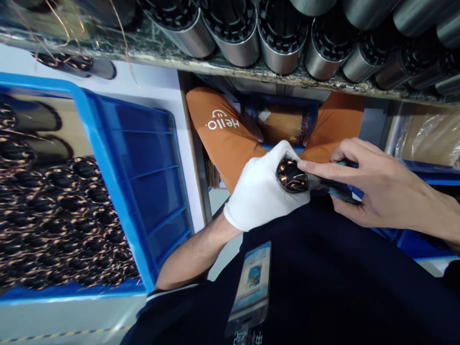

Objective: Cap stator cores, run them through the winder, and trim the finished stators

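Observation:
My left hand [268, 187], in a white glove, is closed round a stator [292, 175], a motor part with a black slotted end and copper windings. That end faces up, towards the camera. My right hand [381, 184], bare, grips pliers [336, 187] with dark and teal handles. The metal head of the pliers is at the right edge of the stator, partly blurred. My right index finger stretches along to the stator's rim and seems to touch it. Most of the stator's body is hidden inside the glove.
A blue crate [84, 124] on the left holds many stators with copper windings. Along the bench edge [237, 72] ahead stand rows of metal cylinders [282, 50] with black slotted inserts. Loose copper wires [66, 28] lie at the upper left. A blue bin [283, 122] sits between my knees.

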Action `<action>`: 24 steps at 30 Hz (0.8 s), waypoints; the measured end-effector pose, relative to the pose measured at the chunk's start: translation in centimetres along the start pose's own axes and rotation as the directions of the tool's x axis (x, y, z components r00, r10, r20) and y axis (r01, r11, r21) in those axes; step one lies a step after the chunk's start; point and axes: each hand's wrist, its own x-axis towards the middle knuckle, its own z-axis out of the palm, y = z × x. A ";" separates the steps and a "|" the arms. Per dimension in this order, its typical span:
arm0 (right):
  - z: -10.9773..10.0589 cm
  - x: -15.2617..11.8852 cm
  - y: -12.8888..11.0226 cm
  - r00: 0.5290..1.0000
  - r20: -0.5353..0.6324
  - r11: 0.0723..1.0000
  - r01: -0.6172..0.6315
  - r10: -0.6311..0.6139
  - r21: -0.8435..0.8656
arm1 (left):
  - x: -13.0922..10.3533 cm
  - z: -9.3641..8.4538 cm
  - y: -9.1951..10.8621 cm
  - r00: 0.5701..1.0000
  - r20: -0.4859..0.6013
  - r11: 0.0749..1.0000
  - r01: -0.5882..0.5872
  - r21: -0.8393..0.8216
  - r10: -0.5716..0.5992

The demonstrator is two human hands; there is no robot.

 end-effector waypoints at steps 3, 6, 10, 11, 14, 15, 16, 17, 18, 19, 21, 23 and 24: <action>0.3 0.1 -0.2 0.999 -0.035 0.999 -0.025 0.024 -0.045 | 0.0 0.2 0.9 1.000 -0.011 0.993 0.025 0.114 -0.024; 0.7 -0.2 -0.5 0.999 -0.042 0.993 -0.039 0.034 -0.113 | -0.1 0.6 1.3 0.998 -0.054 0.975 0.037 0.217 -0.026; 1.4 -0.7 -1.0 0.996 -0.080 0.970 -0.042 0.023 -0.240 | 0.0 1.1 1.5 0.995 -0.100 0.950 0.057 0.306 -0.027; 1.7 -0.7 -1.0 0.995 -0.100 0.964 -0.046 0.020 -0.263 | 0.1 1.2 1.4 0.994 -0.104 0.948 0.066 0.313 -0.035; 2.8 -0.3 0.0 0.993 -0.105 0.964 -0.087 0.062 -0.250 | 0.8 1.6 0.3 0.992 -0.096 0.950 0.106 0.295 -0.081; 3.2 0.0 0.6 0.992 -0.083 0.974 -0.108 0.093 -0.200 | 1.1 1.8 -0.4 0.990 -0.086 0.951 0.133 0.278 -0.114; 3.7 0.4 1.4 0.991 -0.051 0.984 -0.132 0.126 -0.123 | 1.6 2.0 -1.2 0.985 -0.071 0.951 0.169 0.257 -0.155; 4.1 0.8 2.4 0.987 -0.014 0.987 -0.158 0.158 -0.029 | 2.0 2.2 -2.1 0.979 -0.056 0.951 0.205 0.230 -0.198; 4.6 1.2 3.3 0.982 0.021 0.980 -0.188 0.187 0.072 | 2.4 2.4 -2.9 0.972 -0.037 0.954 0.234 0.187 -0.231; 5.0 1.6 4.2 0.977 0.044 0.963 -0.211 0.207 0.167 | 2.7 2.5 -3.8 0.968 -0.010 0.961 0.249 0.118 -0.250; 5.9 2.3 5.4 0.974 0.038 0.925 -0.224 0.223 0.307 | 3.0 2.8 -5.0 0.965 0.072 0.959 0.258 -0.115 -0.251; 6.7 2.8 5.6 0.979 -0.022 0.900 -0.175 0.201 0.399 | 2.8 3.0 -5.6 0.950 0.218 0.870 0.296 -0.394 -0.225; 7.0 3.0 5.4 0.982 -0.060 0.887 -0.135 0.180 0.441 | 2.5 3.1 -5.6 0.937 0.284 0.810 0.324 -0.488 -0.203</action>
